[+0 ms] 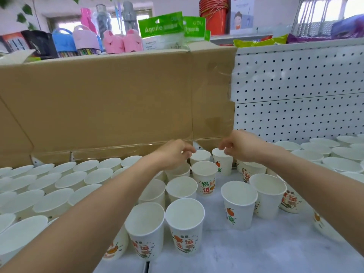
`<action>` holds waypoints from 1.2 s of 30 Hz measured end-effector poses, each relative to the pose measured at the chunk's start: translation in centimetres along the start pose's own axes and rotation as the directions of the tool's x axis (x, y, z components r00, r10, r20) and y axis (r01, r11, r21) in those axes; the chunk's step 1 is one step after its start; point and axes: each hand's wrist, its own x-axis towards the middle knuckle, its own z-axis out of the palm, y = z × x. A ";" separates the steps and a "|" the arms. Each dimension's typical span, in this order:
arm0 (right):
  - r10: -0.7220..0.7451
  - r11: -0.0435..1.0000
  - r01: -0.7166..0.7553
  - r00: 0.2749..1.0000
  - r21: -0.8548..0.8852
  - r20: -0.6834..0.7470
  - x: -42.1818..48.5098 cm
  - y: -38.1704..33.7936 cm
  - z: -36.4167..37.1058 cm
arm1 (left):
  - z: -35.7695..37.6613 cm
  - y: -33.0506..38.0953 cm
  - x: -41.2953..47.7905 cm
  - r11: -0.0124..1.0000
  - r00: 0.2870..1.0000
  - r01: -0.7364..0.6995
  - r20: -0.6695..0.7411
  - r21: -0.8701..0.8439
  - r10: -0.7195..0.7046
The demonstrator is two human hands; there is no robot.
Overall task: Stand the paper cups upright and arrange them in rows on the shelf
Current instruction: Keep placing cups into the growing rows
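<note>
Head view shows both hands at the back of the shelf (266,251), busy with the row-building step. The right hand (243,147) pinches the rim of a printed cup (222,163) standing upright just below its fingers. The left hand (173,154) curls its fingers at the rim of a rear cup (201,155) beside it, though a true grip is too small to tell. Next, I judge, both cups need nudging into line with the packed rows (59,180) left of the left forearm. A cardboard box (118,95) stands close behind the knuckles; bare room lies between the forearms, among loose cups (239,201).
</note>
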 end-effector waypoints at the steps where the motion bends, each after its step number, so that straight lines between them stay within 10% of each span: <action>1: 0.012 0.999 -0.012 1.000 -0.036 0.001 0.4 0.3 0.1 | 0.1 0.2 0.4 1.000 1.000 0.000 -0.004 0.000 0.000; 22: -0.136 0.946 0.168 0.982 -0.278 0.128 2.4 2.3 0.7 | 1.2 2.4 4.1 0.999 0.998 -0.034 -0.046 0.017 0.035; 28: -0.233 0.952 0.160 0.931 0.260 0.280 -2.5 1.6 -3.4 | -0.3 3.4 -1.2 0.992 0.995 -0.099 -0.012 -0.075 0.098; 36: -0.247 0.969 0.215 0.873 0.121 0.420 -7.1 -0.9 -2.8 | 0.5 3.7 -2.1 0.992 0.996 -0.075 0.055 0.099 0.070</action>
